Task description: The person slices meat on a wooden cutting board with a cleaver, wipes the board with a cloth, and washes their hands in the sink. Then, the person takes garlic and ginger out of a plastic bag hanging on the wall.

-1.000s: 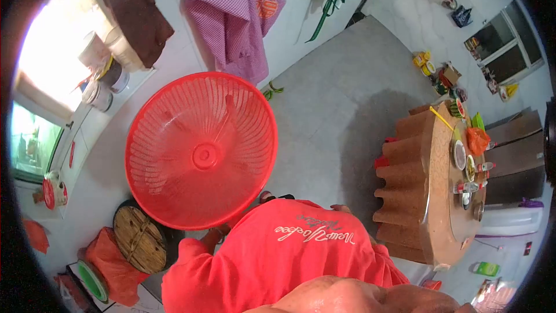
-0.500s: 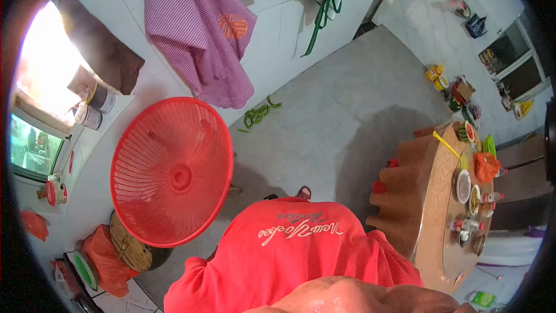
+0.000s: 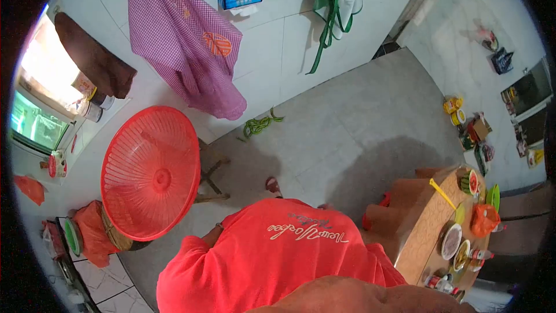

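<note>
In the head view, one large round red plastic slatted basket stands tilted at the left, its hollow facing the camera, its lower rim overlapping one round wooden lid. One dark sandal and one bunch of long green beans show on the grey tiled floor. The left forearm emerges beside the red shirt, near the basket's rim. The left hand and right hand are hidden; finger spread and contact cannot be told. Open floor stretches from the basket to one brown cloth-covered table.
</note>
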`<action>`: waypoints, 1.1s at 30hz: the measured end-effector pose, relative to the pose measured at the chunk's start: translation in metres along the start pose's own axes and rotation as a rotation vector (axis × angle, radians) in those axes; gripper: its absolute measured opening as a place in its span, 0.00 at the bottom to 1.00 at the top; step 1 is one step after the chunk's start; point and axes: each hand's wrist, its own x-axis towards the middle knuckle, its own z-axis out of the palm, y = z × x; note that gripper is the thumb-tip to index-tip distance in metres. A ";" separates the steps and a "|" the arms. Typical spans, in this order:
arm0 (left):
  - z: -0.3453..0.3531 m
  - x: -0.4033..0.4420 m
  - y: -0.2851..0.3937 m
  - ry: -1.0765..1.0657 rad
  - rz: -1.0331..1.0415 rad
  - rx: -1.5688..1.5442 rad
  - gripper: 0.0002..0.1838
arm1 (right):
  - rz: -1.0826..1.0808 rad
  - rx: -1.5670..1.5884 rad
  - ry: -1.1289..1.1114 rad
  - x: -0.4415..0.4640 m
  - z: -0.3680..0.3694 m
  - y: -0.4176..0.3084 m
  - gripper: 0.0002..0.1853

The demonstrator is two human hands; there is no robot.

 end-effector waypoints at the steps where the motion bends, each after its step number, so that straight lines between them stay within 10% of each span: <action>1: -0.003 0.010 0.002 0.017 -0.001 -0.020 0.16 | -0.004 -0.010 0.000 0.008 -0.008 -0.016 0.21; 19: -0.138 0.236 -0.028 0.333 0.070 -0.348 0.18 | -1.154 -0.199 0.705 0.039 -0.454 -0.463 0.15; 25: -0.158 0.274 -0.035 0.432 0.057 -0.440 0.18 | -1.341 -0.270 0.971 0.020 -0.560 -0.567 0.17; 33: -0.169 0.324 -0.034 0.537 -0.175 -0.726 0.25 | -1.262 -0.142 0.738 0.046 -0.623 -0.640 0.18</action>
